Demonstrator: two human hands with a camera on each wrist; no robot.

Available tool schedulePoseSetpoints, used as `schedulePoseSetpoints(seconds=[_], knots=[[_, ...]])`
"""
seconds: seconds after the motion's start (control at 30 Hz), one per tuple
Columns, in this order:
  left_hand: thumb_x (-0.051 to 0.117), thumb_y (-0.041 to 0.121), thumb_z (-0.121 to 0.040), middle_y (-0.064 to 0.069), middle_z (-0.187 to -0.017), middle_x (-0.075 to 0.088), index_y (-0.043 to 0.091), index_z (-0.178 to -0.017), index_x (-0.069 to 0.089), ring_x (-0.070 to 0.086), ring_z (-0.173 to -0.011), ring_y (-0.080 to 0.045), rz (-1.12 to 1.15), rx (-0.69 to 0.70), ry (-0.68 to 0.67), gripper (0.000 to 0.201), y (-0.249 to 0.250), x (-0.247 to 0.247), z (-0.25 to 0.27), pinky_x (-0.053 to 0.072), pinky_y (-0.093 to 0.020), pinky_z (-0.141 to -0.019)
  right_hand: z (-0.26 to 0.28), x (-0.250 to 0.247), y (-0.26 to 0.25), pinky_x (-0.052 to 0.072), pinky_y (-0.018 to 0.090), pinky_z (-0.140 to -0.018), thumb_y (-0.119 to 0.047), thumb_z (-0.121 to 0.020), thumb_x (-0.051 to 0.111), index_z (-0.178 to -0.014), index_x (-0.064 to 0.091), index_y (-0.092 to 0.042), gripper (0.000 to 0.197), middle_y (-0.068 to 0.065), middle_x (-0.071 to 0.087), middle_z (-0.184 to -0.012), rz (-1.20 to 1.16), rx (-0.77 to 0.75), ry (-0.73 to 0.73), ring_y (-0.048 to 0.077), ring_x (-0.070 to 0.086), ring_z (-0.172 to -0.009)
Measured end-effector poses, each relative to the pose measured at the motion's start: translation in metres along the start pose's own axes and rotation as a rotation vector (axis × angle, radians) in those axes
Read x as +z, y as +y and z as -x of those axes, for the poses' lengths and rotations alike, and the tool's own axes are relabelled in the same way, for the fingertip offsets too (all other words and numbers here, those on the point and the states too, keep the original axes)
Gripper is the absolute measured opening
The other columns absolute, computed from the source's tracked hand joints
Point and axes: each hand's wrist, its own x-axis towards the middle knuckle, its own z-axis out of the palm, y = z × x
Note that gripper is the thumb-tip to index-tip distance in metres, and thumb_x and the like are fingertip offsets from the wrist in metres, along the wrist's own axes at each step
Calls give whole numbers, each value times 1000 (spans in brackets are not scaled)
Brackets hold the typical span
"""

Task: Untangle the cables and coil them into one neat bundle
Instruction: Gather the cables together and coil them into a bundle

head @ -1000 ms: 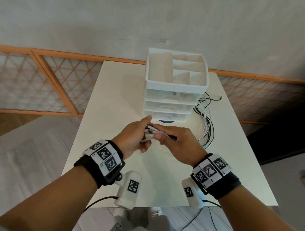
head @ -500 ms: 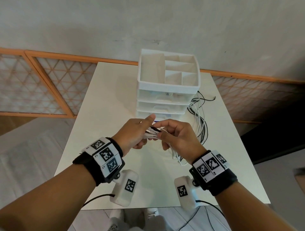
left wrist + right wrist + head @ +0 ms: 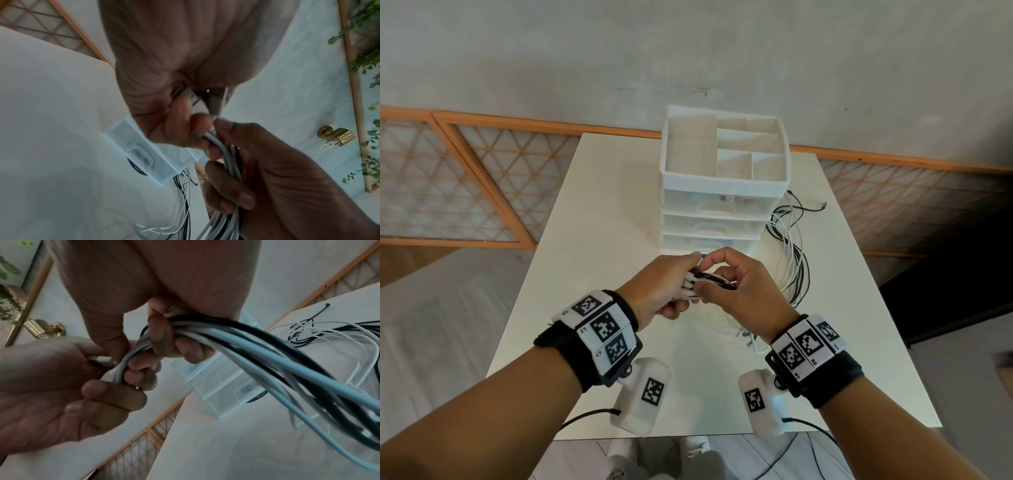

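The right hand [image 3: 748, 291] has just looped the black and white cables [image 3: 257, 344] back toward the left hand [image 3: 657, 291]. Both hands clutch them. First coil turn forming, I judge.

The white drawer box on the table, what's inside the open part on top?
The drawer box has top compartments split by white dividers; what shows of them looks empty. Their floors near the front rim are hidden. The frosted drawers below hold blurry shapes I can't identify.

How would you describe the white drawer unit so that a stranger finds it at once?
Look at the white table; at its far middle stands the drawer unit, just behind both hands. It has three clear drawers and an open, divided tray on top, and the loose cables lie at its right side.
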Motion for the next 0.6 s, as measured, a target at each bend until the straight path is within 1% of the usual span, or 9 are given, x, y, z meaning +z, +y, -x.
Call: schedulePoseSetpoints(seconds=[0.07, 0.13, 0.2, 0.27, 0.37, 0.43, 0.5, 0.53, 0.6], knots=[[47, 59, -95, -5, -63, 60, 12, -75, 65, 44, -50, -17, 18, -9, -22, 54, 0, 1, 0, 30, -24, -48, -2, 1, 3, 45, 31, -60, -14, -84, 75, -99, 62, -25, 23, 11, 72, -73, 68, 4, 15, 17, 56, -59], [51, 70, -87, 0, -60, 58, 15, -78, 69, 43, -51, -16, -25, 39, 45, 59, -4, 4, -2, 31, -24, -47, -2, 5, 0, 43, 28, -56, -19, -86, 75, -105, 60, -25, 25, 10, 71, -73, 109, -13, 25, 12, 54, -57], [56, 62, -87, 2, -53, 53, 16, -65, 62, 41, -47, -17, -107, 136, 201, 51, -9, 5, -5, 30, -24, -46, -1, 6, -4, 42, 23, -54, -27, -87, 76, -116, 58, -27, 35, 7, 70, -72, 104, 17, -22, 9, 54, -56], [59, 44, -90, -1, -49, 51, 18, -55, 54, 39, -43, -19, -64, 195, 299, 44, -12, -1, -7, 29, -24, -45, 0, -1, -7, 42, 18, -52, -31, -86, 77, -121, 60, -26, 38, -4, 67, -68, 162, 63, -130, 2, 55, -53], [61, 33, -93, -9, -57, 57, 13, -62, 58, 41, -42, -20, 16, 172, 215, 37, -8, -17, -7, 30, -24, -44, -1, -17, -2, 36, 16, -46, -33, -92, 71, -95, 68, -7, 27, -10, 50, -55, 399, 54, -174, 1, 46, -41], [61, 51, -90, -6, -78, 70, 12, -84, 65, 62, -62, -19, -234, 161, 218, 40, -5, -25, -10, 47, -29, -57, -3, -20, -2, 34, 14, -46, -34, -94, 68, -84, 65, -4, 32, -9, 46, -52, 463, 46, -145, 2, 44, -41], [58, 61, -87, 5, -101, 69, 20, -108, 63, 65, -91, -14, -459, 262, 348, 46, 2, -27, -11, 49, -30, -80, -5, -19, -5, 39, 22, -53, -34, -93, 67, -80, 65, -6, 31, -5, 53, -57, 534, 20, -142, 5, 47, -49], [56, 60, -89, 8, -105, 67, 24, -112, 61, 64, -98, -11, -472, 355, 370, 44, 10, -24, -8, 47, -28, -85, -6, -18, -9, 43, 28, -59, -34, -93, 67, -79, 65, -8, 29, -1, 58, -62, 576, 11, -149, 8, 49, -54], [48, 61, -93, 11, -100, 70, 30, -104, 64, 65, -95, -9, -483, 497, 266, 37, 23, -13, -4, 48, -29, -89, -8, -14, -17, 43, 29, -62, -30, -93, 67, -75, 62, -14, 24, 2, 62, -68, 617, -18, -161, 11, 52, -58]])
